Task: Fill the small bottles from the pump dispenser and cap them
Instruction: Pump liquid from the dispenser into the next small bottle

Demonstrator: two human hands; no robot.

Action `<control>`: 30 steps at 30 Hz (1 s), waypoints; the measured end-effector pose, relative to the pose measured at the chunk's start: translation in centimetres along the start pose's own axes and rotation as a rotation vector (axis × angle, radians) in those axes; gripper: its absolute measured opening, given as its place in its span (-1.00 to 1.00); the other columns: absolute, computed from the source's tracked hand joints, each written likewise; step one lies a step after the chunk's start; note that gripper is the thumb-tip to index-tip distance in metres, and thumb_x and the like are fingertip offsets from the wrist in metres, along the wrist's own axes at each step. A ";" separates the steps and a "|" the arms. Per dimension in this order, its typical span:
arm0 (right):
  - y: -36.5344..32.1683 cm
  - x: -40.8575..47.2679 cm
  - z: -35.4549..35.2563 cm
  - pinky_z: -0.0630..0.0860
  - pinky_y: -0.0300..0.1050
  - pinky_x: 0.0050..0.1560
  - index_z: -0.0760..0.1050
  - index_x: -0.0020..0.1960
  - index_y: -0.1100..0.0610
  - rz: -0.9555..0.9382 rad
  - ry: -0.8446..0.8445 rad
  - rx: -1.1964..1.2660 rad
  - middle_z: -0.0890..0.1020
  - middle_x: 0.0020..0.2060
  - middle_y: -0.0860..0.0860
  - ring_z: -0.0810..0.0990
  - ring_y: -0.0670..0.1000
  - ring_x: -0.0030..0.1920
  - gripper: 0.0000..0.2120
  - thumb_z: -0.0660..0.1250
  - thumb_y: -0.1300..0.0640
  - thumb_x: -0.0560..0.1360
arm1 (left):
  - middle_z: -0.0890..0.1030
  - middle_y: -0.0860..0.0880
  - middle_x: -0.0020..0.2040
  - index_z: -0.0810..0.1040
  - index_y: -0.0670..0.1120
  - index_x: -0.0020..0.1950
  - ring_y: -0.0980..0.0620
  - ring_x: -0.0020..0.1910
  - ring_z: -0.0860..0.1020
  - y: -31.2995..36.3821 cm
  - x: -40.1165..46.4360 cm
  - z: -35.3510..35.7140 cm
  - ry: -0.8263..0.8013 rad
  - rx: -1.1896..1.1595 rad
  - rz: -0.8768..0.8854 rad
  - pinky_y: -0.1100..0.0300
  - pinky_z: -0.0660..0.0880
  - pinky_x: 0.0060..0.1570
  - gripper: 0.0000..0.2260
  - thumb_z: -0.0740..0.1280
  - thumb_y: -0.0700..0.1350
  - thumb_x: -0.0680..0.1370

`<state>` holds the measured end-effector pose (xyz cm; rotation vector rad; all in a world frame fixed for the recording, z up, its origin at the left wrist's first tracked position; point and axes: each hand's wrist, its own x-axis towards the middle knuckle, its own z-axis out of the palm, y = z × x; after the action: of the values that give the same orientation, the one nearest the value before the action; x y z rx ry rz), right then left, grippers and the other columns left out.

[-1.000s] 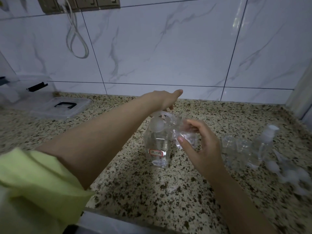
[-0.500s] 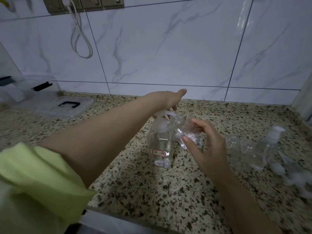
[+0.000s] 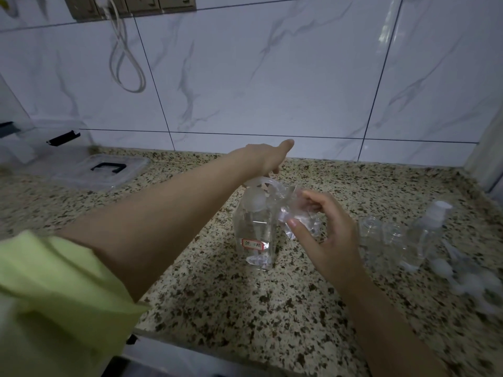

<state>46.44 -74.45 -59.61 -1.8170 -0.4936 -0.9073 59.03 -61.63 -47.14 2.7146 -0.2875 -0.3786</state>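
At a speckled granite table (image 3: pixel 217 308), a person's left hand (image 3: pixel 262 159) pressed flat, fingers straight, on the white pump head of a clear plastic dispenser bottle with a red-edged label (image 3: pixel 254 235), which stood upright mid-table. The right hand (image 3: pixel 330 240) gripped a small clear plastic bottle (image 3: pixel 298 216), tilted with its mouth at the spout. Further clear small bottles (image 3: pixel 381 235), one with a white spray top, stood to the right, loose white caps (image 3: pixel 468 278) beside them. The tilted mouth appeared easy to miss: a slight drift could send liquid onto fingers or stone, and a hard push risked tipping the dispenser.
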 end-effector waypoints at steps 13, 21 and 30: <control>0.1 0.0 0.2 0.51 -0.31 0.17 0.46 0.30 0.13 -0.021 -0.003 -0.017 0.60 0.04 -0.11 0.59 -0.18 0.10 -0.60 0.43 0.07 0.52 | 0.56 -0.14 0.30 0.62 -0.06 0.22 -0.17 0.28 0.46 0.2 0.1 -0.2 -0.031 0.021 -0.016 0.02 0.31 0.04 -0.24 -0.20 0.38 0.59; 0.2 0.0 0.1 0.55 -0.25 0.17 0.48 0.30 0.18 -0.010 -0.003 -0.001 0.62 0.03 -0.02 0.60 -0.12 0.10 -0.60 0.43 0.08 0.51 | 0.43 -0.19 0.45 0.40 -0.07 0.50 -0.23 0.41 0.38 0.8 -0.2 0.2 -0.039 -0.031 -0.039 -0.09 0.31 0.29 -0.28 -0.19 0.35 0.62; 0.3 -0.1 0.1 0.55 -0.21 0.17 0.50 0.29 0.23 -0.008 -0.005 0.006 0.63 0.02 0.02 0.61 -0.10 0.09 -0.61 0.43 0.09 0.52 | 0.48 -0.17 0.41 0.48 -0.11 0.42 -0.21 0.37 0.41 0.8 -0.4 0.0 -0.068 0.001 -0.036 0.00 0.30 0.14 -0.26 -0.19 0.35 0.62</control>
<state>46.60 -74.46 -59.92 -1.8134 -0.5067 -0.9066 58.55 -62.21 -46.72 2.7152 -0.2577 -0.4815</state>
